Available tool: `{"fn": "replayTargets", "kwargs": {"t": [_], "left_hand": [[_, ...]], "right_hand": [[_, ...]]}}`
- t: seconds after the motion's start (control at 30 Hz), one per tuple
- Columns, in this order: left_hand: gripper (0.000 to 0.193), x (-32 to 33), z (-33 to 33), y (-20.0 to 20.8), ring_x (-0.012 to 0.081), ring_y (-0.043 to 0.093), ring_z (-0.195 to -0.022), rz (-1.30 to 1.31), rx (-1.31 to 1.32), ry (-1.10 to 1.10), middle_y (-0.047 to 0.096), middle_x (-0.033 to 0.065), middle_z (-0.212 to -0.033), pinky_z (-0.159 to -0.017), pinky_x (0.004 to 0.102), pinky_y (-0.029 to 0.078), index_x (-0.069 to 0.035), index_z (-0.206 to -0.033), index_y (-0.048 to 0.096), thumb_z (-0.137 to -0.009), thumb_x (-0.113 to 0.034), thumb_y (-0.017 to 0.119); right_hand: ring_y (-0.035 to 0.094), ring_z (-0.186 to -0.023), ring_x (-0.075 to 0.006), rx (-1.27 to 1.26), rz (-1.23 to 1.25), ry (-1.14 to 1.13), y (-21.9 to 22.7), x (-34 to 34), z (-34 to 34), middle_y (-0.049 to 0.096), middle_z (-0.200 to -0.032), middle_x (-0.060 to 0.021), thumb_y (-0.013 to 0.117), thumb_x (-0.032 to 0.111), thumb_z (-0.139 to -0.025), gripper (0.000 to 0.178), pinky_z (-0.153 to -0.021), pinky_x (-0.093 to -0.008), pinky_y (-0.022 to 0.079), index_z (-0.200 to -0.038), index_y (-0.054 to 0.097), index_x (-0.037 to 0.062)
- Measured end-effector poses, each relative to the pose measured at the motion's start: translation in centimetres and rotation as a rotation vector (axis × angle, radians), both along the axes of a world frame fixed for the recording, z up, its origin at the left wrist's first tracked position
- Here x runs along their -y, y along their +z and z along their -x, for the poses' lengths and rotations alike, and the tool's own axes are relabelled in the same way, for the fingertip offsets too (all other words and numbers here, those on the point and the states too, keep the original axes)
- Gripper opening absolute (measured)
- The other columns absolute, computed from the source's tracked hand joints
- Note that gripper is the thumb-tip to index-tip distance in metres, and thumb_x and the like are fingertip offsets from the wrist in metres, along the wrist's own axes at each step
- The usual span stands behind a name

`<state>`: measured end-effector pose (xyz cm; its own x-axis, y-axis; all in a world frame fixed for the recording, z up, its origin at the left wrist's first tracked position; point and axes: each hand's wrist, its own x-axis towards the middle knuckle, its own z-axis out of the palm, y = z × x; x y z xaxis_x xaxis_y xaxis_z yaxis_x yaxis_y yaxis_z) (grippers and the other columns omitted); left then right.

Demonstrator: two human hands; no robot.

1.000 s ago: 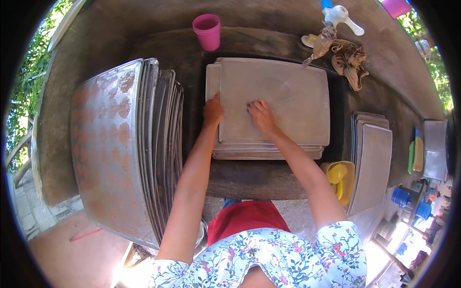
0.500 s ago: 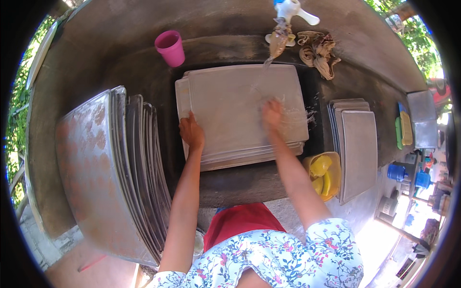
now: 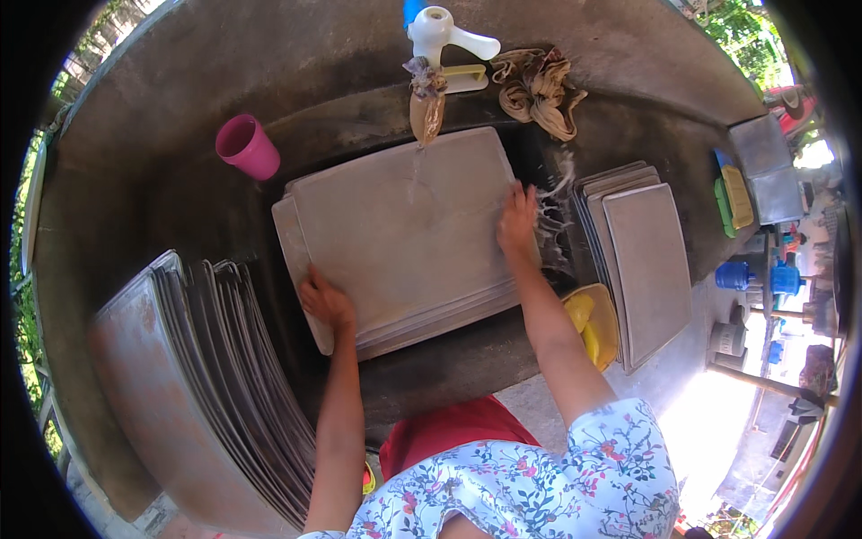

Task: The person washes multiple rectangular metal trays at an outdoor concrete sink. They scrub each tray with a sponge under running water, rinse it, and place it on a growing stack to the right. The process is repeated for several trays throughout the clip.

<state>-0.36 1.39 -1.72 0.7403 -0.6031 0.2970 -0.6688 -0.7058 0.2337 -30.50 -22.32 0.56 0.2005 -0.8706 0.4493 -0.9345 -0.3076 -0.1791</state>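
A stack of grey metal baking trays lies flat in the dark basin in front of me. My left hand holds the left edge of the top tray, its fingers bent over the rim. On the opposite side, my right hand lies against the right edge with fingers stretched out; its palm is hidden. A white tap with a translucent bag piece tied on its spout lets a thin stream fall on the top tray. Splashed water flies off just beyond my right hand.
Many upright trays lean at the left. Another tray stack sits at the right, beside a yellow tub. A pink cup, a crumpled brown cloth and a green-and-yellow sponge or brush rest around the basin.
My right hand has swept across the top tray to its right edge, and water now splashes past it. My left hand stays at the left edge. The whole view has turned slightly.
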Motion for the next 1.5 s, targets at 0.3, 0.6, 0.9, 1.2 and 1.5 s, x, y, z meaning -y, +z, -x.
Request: {"fn": "replayTargets", "kwargs": {"t": [0.3, 0.6, 0.9, 1.2, 1.5], "left_hand": [[0.044, 0.3, 0.4, 0.5, 0.0297, 0.048, -0.104, -0.037, 0.007, 0.034, 0.049, 0.0111, -0.107, -0.081, 0.0439, 0.038, -0.013, -0.132, 0.046, -0.087, -0.010, 0.050], [0.050, 0.3, 0.2, 0.2, 0.0303, 0.049, -0.101, -0.025, 0.007, 0.013, 0.050, 0.0120, -0.104, -0.081, 0.0436, 0.037, -0.012, -0.135, 0.042, -0.087, -0.009, 0.052], [0.046, 0.4, 0.4, 0.3, 0.0303, 0.049, -0.100, -0.032, 0.053, 0.009, 0.049, 0.0118, -0.104, -0.078, 0.0444, 0.038, -0.012, -0.133, 0.044, -0.087, -0.011, 0.051], [0.051, 0.1, 0.0, 0.0, 0.0308, 0.048, -0.099, -0.122, 0.065, -0.013, 0.047, 0.0108, -0.104, -0.076, 0.0450, 0.039, -0.018, -0.136, 0.042, -0.086, -0.009, 0.052], [0.055, 0.3, 0.2, 0.4, 0.0307, 0.047, -0.098, -0.047, 0.062, -0.096, 0.046, 0.0110, -0.104, -0.076, 0.0456, 0.039, -0.019, -0.137, 0.039, -0.085, -0.006, 0.052]], "right_hand": [[0.040, -0.120, -0.0385, 0.155, -0.241, 0.165, -1.4, -10.3, -10.0, 0.048, -0.127, -0.0190, 0.037, 0.019, -0.095, 0.035, -0.103, -0.0489, 0.030, -0.123, 0.049, 0.0008], [0.035, -0.127, -0.0411, 0.036, -0.045, -0.008, -2.9, 6.0, -0.1, 0.045, -0.133, -0.0172, 0.051, 0.013, -0.086, 0.041, -0.105, -0.0488, 0.030, -0.125, 0.049, -0.0004], [0.039, -0.122, -0.0385, 0.624, -0.404, 0.184, -2.2, -0.8, -22.5, 0.047, -0.128, -0.0175, 0.051, 0.017, -0.084, 0.038, -0.102, -0.0506, 0.030, -0.120, 0.052, 0.0056], [0.046, -0.114, -0.0342, 0.089, 0.163, -0.020, -2.8, 7.2, -7.7, 0.054, -0.115, -0.0150, 0.053, 0.012, -0.079, 0.034, -0.096, -0.0465, 0.037, -0.112, 0.056, 0.0036], [0.040, -0.122, -0.0375, 0.654, -0.496, -0.291, -1.2, -13.6, -6.4, 0.050, -0.120, -0.0189, 0.047, 0.019, -0.087, 0.040, -0.105, -0.0490, 0.028, -0.122, 0.049, -0.0001]]}}
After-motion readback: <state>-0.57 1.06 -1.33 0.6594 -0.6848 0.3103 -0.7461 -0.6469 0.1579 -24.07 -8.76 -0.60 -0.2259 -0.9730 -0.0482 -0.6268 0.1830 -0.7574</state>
